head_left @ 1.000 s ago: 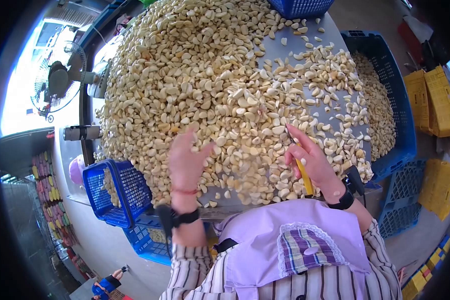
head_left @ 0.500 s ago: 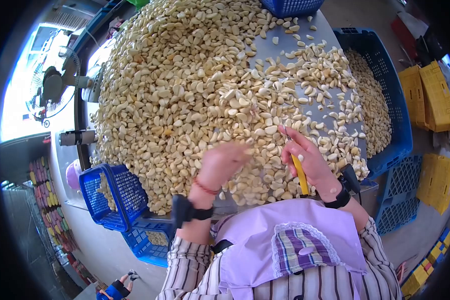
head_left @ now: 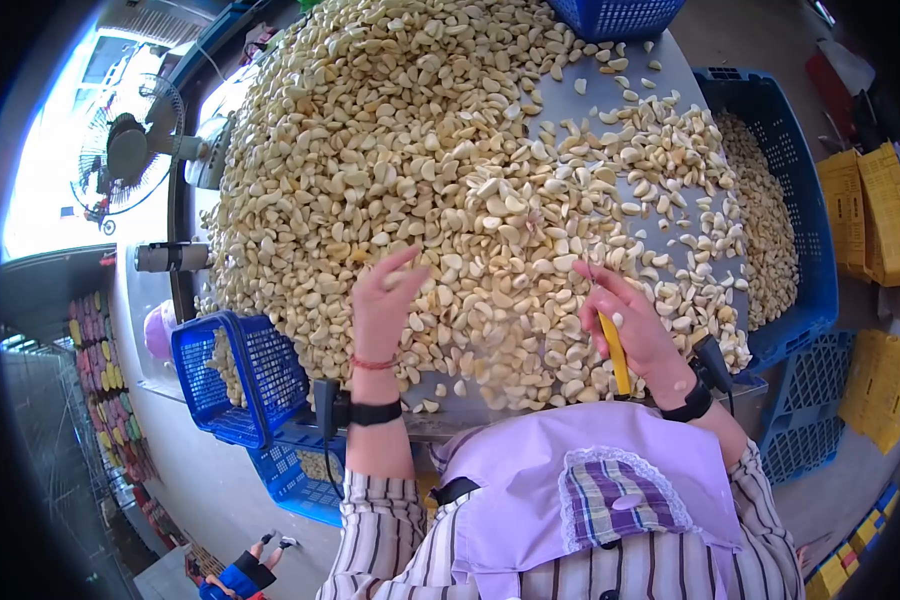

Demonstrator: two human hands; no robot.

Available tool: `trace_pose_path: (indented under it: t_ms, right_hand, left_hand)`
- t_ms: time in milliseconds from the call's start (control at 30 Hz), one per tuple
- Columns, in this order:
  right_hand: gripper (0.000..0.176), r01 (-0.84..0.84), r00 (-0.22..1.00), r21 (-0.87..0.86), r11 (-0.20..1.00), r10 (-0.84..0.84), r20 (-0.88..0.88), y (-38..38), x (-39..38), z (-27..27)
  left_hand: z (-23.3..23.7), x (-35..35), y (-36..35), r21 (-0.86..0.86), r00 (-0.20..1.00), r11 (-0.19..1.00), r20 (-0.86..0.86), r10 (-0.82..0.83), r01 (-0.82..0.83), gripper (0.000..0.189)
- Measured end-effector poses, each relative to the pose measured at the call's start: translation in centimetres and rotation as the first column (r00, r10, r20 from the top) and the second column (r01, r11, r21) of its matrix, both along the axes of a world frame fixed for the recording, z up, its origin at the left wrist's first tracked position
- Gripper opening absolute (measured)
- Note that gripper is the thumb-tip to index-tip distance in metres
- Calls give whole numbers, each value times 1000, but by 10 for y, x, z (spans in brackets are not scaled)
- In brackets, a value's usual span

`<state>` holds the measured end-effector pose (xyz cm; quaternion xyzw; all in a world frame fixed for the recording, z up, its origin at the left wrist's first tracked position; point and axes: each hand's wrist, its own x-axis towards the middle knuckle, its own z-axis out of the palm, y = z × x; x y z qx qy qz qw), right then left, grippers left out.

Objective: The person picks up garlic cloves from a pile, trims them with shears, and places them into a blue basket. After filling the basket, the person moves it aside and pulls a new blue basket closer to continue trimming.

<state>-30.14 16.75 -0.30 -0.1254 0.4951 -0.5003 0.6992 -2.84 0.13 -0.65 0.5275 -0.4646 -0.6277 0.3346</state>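
A large heap of pale, curved pieces that look like peeled garlic cloves (head_left: 370, 180) spreads over a metal table (head_left: 625, 75). Over the near left part of the heap is my left hand (head_left: 380, 310), fingers apart, with nothing visible held in it. My right hand (head_left: 638, 325), at the near right of the heap, is closed around a small knife with a yellow handle (head_left: 616, 358). Its thin tip shows by the index finger, pointing away from me. A pale bit sticks to the fingers of that hand.
A blue crate (head_left: 815, 230) filled with cloves stands right of the table. Blue baskets (head_left: 215, 385) are at the near left, another blue basket (head_left: 620, 15) at the far edge. A fan (head_left: 130, 150) stands left; yellow crates (head_left: 870, 215) lie right. Another person (head_left: 245, 575) is at lower left.
My left hand has moved left, away from the right hand, and its fingers have spread. My right hand keeps the knife in much the same place. The view has shifted slightly.
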Motion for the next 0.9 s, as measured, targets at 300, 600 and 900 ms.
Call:
trace_pose_path:
  t_ms: [300,600,900]
  right_hand:
    - [41,23,999,28,999,-22,-31,4,-4,2]
    - [40,-35,999,46,998,35,-5,-2,-1,-6]
    - [38,7,999,62,998,-5,-38,1,-6,-1]
  left_hand:
    - [-17,5,-15,91,769,924,-588,-251,371,23]
    - [-24,-25,5,-256,387,645,919,-68,720,23]
    - [-3,20,-1,184,711,952,-702,-46,243,23]
